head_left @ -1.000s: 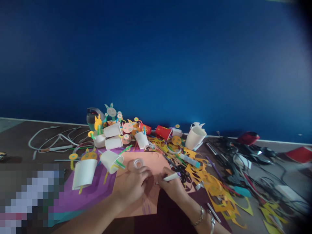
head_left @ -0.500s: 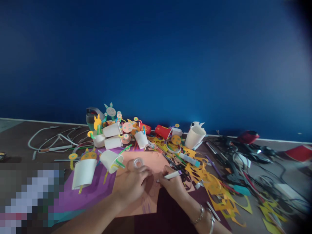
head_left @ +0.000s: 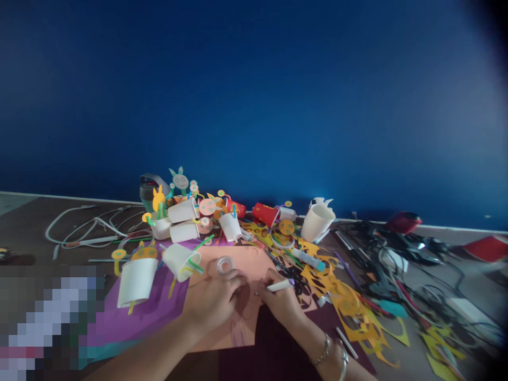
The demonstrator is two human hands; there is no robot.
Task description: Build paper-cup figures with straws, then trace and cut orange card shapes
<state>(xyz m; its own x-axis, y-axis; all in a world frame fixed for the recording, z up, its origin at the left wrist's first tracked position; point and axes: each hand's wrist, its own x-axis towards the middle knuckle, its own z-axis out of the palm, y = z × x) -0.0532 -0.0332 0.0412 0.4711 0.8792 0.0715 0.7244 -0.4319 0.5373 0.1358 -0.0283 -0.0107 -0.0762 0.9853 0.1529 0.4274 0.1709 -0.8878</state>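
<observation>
A sheet of orange paper (head_left: 210,330) lies on the table with purple outlines drawn on it, including long ear-like shapes near its lower edge. My right hand (head_left: 280,299) is closed around a white marker (head_left: 281,286) with a purple end; its tip is at the paper. My left hand (head_left: 220,299) lies on the same sheet, thumb apart from the bent fingers, pressing the paper. Just beyond those fingers sits a clear round ring-shaped object (head_left: 224,264), perhaps a tape roll. Purple paper (head_left: 113,320) shows at the left.
White paper cups (head_left: 137,283) with paper faces and pipe-cleaner limbs stand and lie behind and left. Red cups (head_left: 265,214) lie at the back near a blue wall (head_left: 254,106). Yellow-orange paper scraps (head_left: 353,307), a glue stick (head_left: 309,260) and tangled cables (head_left: 428,296) spread rightward.
The marker and right hand have shifted very slightly over the paper. My left hand stays in place, and the surrounding things look the same.
</observation>
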